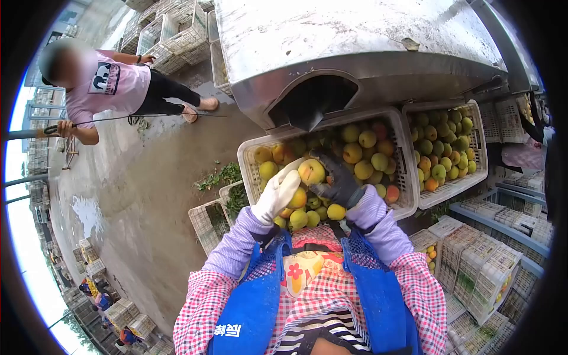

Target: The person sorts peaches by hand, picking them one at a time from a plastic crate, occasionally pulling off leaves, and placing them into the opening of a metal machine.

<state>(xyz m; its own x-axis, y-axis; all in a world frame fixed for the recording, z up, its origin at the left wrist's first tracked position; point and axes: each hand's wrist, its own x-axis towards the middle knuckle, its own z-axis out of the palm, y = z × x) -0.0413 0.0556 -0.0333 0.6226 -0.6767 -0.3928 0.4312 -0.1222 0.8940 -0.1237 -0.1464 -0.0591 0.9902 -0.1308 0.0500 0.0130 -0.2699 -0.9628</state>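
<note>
My left hand [278, 192], in a white glove, lies against the left side of a yellow peach [312, 171] with a faint red blush. From the right, my right hand [338, 179], in a dark glove, curls its fingers and thumb round the same peach. Both hands are above a white plastic crate [408, 198] filled with yellow, green and reddish peaches [352, 153]. Part of the fruit under my hands is hidden.
A metal machine [367, 71] with a dark chute opening [313, 97] overhangs the crate. A second crate of peaches [441, 148] stands to the right. Stacked crates [473, 260] fill the lower right. A person in a pink shirt [106, 83] stands on the wet floor at left.
</note>
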